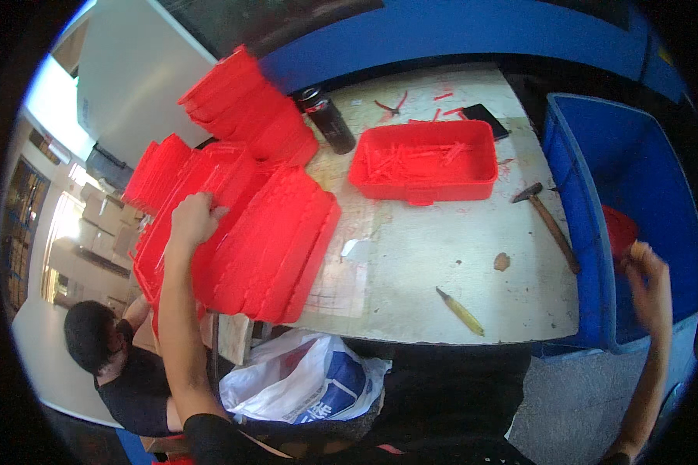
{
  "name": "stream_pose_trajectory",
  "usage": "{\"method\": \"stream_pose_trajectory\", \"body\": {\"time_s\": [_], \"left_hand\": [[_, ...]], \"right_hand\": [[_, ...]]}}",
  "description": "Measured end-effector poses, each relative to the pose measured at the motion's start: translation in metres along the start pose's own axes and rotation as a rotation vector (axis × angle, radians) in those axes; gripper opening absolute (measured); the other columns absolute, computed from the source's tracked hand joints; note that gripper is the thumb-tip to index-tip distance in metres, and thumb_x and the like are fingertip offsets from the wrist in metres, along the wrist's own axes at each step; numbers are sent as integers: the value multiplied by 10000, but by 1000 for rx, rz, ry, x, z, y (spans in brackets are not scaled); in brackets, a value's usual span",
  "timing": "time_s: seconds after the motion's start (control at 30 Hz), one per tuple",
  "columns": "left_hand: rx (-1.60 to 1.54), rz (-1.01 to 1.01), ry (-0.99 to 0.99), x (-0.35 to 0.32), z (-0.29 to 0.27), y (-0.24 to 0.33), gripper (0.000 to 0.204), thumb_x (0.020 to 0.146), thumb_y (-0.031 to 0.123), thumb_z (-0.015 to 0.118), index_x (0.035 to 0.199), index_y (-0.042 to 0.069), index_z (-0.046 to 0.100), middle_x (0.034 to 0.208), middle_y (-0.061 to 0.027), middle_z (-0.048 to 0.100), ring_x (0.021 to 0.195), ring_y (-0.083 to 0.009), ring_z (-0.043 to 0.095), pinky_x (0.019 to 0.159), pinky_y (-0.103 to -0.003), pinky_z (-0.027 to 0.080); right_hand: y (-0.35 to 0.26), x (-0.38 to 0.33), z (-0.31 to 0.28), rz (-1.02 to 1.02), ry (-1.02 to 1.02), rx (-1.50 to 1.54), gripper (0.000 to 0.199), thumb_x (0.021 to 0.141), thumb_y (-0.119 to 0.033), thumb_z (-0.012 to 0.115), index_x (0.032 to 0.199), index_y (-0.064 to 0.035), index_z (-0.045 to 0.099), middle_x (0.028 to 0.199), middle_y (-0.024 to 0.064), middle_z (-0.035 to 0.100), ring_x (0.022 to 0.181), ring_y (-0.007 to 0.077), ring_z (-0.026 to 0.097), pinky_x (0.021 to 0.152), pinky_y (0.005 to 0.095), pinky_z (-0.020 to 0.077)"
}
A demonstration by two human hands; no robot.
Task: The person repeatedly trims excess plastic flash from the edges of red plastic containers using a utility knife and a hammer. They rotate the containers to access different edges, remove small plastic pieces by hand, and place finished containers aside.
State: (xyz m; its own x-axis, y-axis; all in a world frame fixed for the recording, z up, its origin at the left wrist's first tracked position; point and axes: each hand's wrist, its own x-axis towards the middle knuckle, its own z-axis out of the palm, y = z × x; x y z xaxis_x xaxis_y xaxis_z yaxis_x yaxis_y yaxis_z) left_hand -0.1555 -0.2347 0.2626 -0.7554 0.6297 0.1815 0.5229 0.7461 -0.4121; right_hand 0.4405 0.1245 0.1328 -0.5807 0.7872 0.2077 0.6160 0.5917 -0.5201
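Two bare hands are at work, far apart. The left hand (pixel 192 219) lies on top of a leaning stack of red plastic trays (pixel 275 244), fingers curled over the upper edge of one tray, so that grip is closed on a tray rim. More red stacks (pixel 244 105) stand beyond it, farther from the body. The right hand (pixel 648 271) is out over the blue bin (pixel 597 232), beside a red piece (pixel 619 231) lying in it; whether its fingers pinch anything I cannot tell, as the hand is blurred.

The risk, as I judge it, sits under the left grip: the trays lean toward the desk (pixel 434 263) edge and overhang it, so a pull on one tray could drag its neighbours and send the pile sliding to the floor, near the other person (pixel 105 349) crouched below. Ahead of the grip, a red tub (pixel 424 161) holds thin red offcuts, and a careless sweep could scatter them.

Between the two hands the pale, scuffed desk carries a hammer (pixel 549 221), a yellow-handled tool (pixel 459 310), red-handled pliers (pixel 393 105), a dark bottle (pixel 329 118) and a flat black device (pixel 485 120). A white and blue bag (pixel 302 380) hangs below the near edge. Behind runs a blue wall panel; to the far left, bright windows and stacked boxes.
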Motion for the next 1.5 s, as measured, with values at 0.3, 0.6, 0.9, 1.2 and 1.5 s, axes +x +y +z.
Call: {"method": "stream_pose_trajectory", "body": {"time_s": [0.3,0.6,0.9,1.2,1.5], "left_hand": [[-250,-54,-239,57,54,-14,727,894,436,683,1354,-95,493,1368,-278,531,1257,-406,529,1046,-453,429],[-673,-55,35,-42,7,67,306,982,183,625,1233,9,613,1143,-131,651,1073,-267,608,951,-353,467],[-1119,332,-290,-154,55,253,317,812,47,740,1127,52,704,1108,-150,698,1092,-341,635,958,-400,503],[-1199,669,52,-204,129,422,361,816,-14,604,1174,-7,650,1348,-242,515,1319,-381,463,1067,-482,429],[-2107,61,-277,-164,82,374,501,935,174,640,1397,42,500,1419,-142,515,1350,-270,468,1109,-418,387]], "right_hand": [[179,148,60,-35,-438,-722,319,887,-90,597,1201,-39,616,1197,171,660,1128,326,637,939,423,539],[322,171,208,26,-624,-827,875,779,-342,786,1481,-67,342,1538,131,394,1427,291,381,1112,500,382],[394,165,281,97,-574,-768,784,925,-277,569,1567,-39,186,1588,162,294,1465,346,294,1185,540,255],[187,191,-48,89,235,101,583,871,-284,748,1341,-92,461,1193,143,627,1097,291,621,931,441,517],[63,26,-51,-136,1048,748,529,904,-401,704,1286,-75,537,1236,109,600,1115,246,570,931,426,467]]}}
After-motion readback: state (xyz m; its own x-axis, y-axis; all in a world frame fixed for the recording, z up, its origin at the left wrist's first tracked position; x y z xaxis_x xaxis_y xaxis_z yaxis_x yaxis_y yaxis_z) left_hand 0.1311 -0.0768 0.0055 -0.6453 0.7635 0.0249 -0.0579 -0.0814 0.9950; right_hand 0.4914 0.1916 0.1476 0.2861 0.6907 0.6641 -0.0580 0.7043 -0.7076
